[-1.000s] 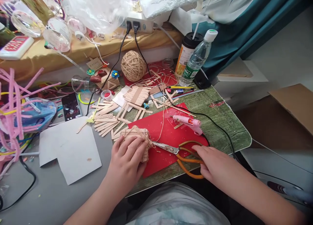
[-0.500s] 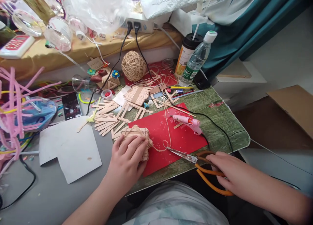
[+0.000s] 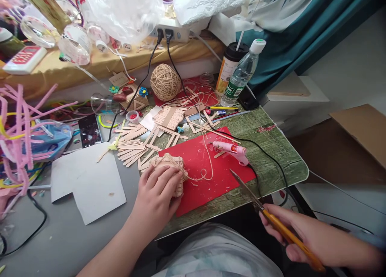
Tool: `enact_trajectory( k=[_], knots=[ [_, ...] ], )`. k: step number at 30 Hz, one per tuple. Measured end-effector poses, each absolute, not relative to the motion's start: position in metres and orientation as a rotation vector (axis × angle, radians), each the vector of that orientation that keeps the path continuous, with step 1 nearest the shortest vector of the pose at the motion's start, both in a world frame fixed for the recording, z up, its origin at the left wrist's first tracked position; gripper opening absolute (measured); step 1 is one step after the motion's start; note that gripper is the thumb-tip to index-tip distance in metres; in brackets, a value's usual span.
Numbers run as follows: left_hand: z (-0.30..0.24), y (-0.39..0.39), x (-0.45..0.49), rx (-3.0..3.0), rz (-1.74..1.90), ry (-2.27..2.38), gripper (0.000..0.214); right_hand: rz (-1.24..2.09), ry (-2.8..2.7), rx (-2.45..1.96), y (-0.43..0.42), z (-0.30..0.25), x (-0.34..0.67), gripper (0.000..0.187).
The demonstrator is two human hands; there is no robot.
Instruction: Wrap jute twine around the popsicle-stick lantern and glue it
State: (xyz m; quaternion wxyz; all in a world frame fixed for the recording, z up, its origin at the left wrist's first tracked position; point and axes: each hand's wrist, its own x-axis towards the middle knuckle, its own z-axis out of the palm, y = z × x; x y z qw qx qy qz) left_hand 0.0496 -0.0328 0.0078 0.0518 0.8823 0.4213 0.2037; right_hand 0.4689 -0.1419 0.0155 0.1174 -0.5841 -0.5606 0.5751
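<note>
**By the near edge of the desk (image 3: 280, 160), a twine-wrapped wooden block (image 3: 169, 161) under hand**

The left hand (image 3: 159, 188) has its grip closed over the block, at the left end of a red sheet (image 3: 217, 186). Beyond the near edge, toward the right corner, the right hand (image 3: 286, 232) grips orange-handled scissors (image 3: 282, 228); seen edge-on, their blades appear closed, though that is uncertain.
</note>
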Motion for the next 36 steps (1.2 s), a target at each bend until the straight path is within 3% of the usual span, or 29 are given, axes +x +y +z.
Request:
enact_trajectory(
  k=[3, 11, 15, 19, 25, 36],
  knots=[
    [0.008, -0.034, 0.050, 2.651, 0.658, 1.300, 0.042, 2.178, -1.276, -1.240, -0.139, 0.016, 0.438, 0.088],
    [0.008, -0.037, 0.053, 2.672, 0.663, 1.349, 0.044, 2.375, -0.909, -0.799, -0.148, 0.014, 0.353, 0.096],
    [0.005, -0.037, 0.054, 2.623, 0.690, 1.381, 0.040, 2.363, -0.863, -0.741, -0.151, 0.010, 0.329, 0.080],
    [0.004, -0.037, 0.054, 2.600, 0.701, 1.379, 0.039, 2.334, -0.830, -0.766, -0.153, -0.010, 0.312, 0.076],
    [0.007, -0.036, 0.056, 2.603, 0.663, 1.408, 0.052, 2.297, -0.776, -0.766, -0.154, -0.025, 0.302, 0.069],
    [0.010, -0.036, 0.058, 2.668, 0.605, 1.405, 0.062, 2.137, -0.804, -0.949, -0.154, -0.040, 0.272, 0.073]
  ],
)
